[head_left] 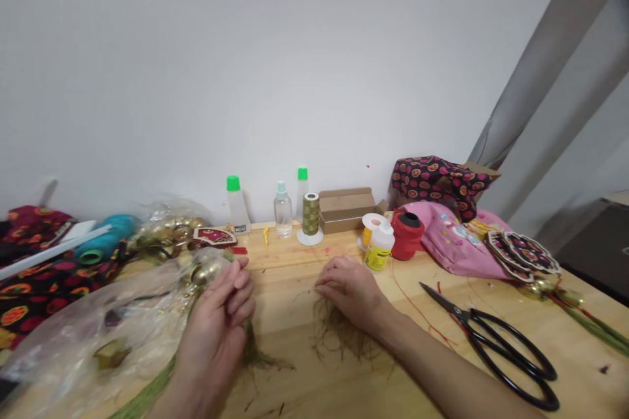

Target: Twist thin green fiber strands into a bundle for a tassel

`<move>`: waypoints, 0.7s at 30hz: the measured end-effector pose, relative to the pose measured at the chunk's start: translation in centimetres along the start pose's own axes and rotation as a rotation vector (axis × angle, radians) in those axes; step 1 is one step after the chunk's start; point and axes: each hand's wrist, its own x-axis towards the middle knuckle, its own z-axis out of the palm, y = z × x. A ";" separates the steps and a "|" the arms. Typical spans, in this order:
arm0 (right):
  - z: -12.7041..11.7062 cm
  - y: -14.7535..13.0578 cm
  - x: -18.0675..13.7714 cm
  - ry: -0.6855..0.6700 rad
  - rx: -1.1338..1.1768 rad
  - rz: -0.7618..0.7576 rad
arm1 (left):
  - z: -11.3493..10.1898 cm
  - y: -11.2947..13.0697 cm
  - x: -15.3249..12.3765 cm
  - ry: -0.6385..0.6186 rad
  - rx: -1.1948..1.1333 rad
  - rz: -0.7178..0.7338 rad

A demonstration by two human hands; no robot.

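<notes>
My left hand (219,317) is closed, its fingers curled round an olive-green thread tassel (253,350). Frayed strands hang out below the palm, and the hand hides most of the bundle. My right hand (351,291) is lowered over the wooden table, fingertips pinched together on a loose tangle of olive thread scraps (344,337). Beside my left wrist, more green thread (152,389) lies on the table. Black-handled scissors (491,340) rest to the right of my right forearm, blades slightly apart.
A plastic bag (142,314) with gold-coloured bells covers the left side. Along the wall stand green-capped bottles (236,206), an olive thread spool (310,215) and a cardboard box (346,209). A yellow-labelled glue bottle (379,249), red thread cone (407,236) and pink bag (447,242) stand right.
</notes>
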 end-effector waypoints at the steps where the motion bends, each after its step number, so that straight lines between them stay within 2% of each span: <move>1: 0.2 0.1 0.2 -0.026 -0.032 0.029 | 0.0 -0.3 0.0 -0.009 0.029 -0.023; 5: 0.8 -0.2 0.6 -0.107 -0.150 0.122 | 0.0 -1.3 -0.2 -0.057 0.138 -0.096; 8: 0.2 -0.4 0.5 -0.140 -0.174 0.151 | -0.3 -1.4 -0.3 -0.076 0.194 -0.123; 12: -1.9 0.3 -0.2 -0.144 -0.149 0.120 | -0.7 -1.3 -0.1 -0.057 0.204 -0.129; 16: -3.4 1.1 -0.8 -0.194 -0.102 -0.007 | -0.6 -1.2 0.0 -0.077 0.248 -0.128; 19: -3.8 1.3 -1.2 -0.319 -0.102 -0.076 | -0.2 -1.3 -0.2 -0.130 0.432 -0.077; 21: -4.3 1.4 -1.5 -0.399 -0.083 -0.075 | 0.1 -1.5 -0.6 -0.211 0.702 0.042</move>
